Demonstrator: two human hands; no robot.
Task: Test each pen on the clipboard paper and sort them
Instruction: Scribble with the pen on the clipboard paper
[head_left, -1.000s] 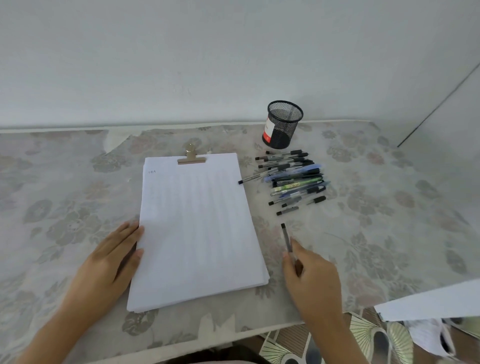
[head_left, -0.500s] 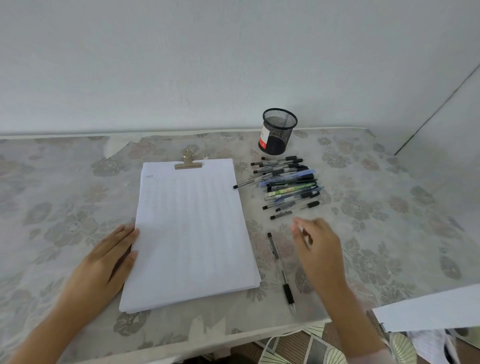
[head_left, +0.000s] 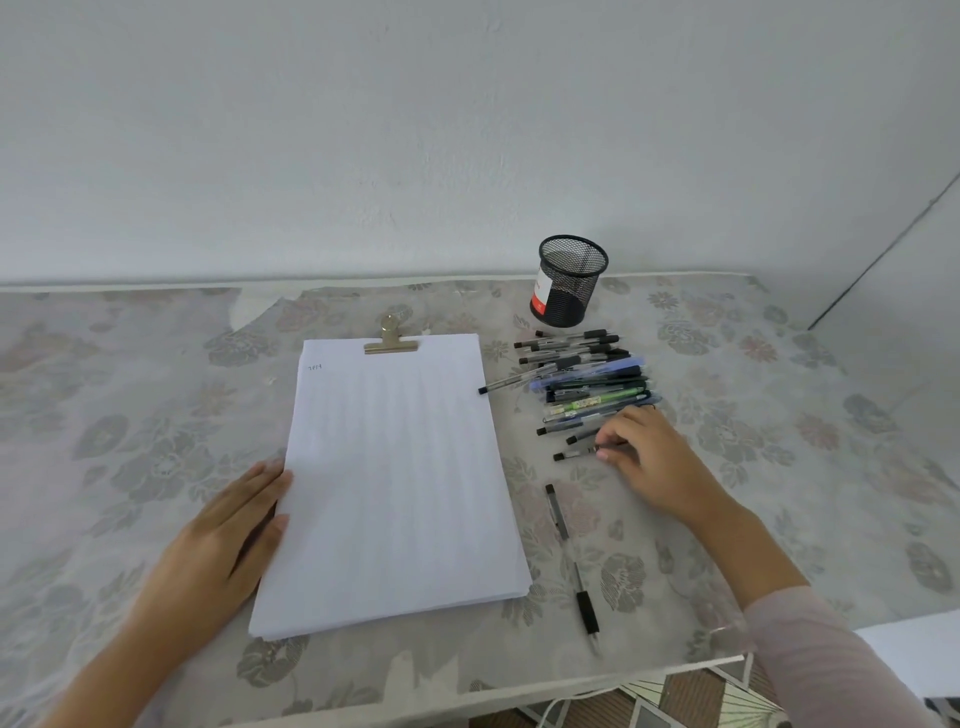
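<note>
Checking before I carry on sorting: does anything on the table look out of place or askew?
A lone pen lies right of the paper, apart from the pile, its tip near the front edge of the table. A second pen juts from the pile toward the paper.

The table (head_left: 156, 395) wears a matt floral cloth, the paper (head_left: 395, 483) is smooth and white under a shiny brass-coloured metal clip (head_left: 390, 340), and the cup (head_left: 569, 280) is black wire mesh (pens (head_left: 584, 382) look plastic).
</note>
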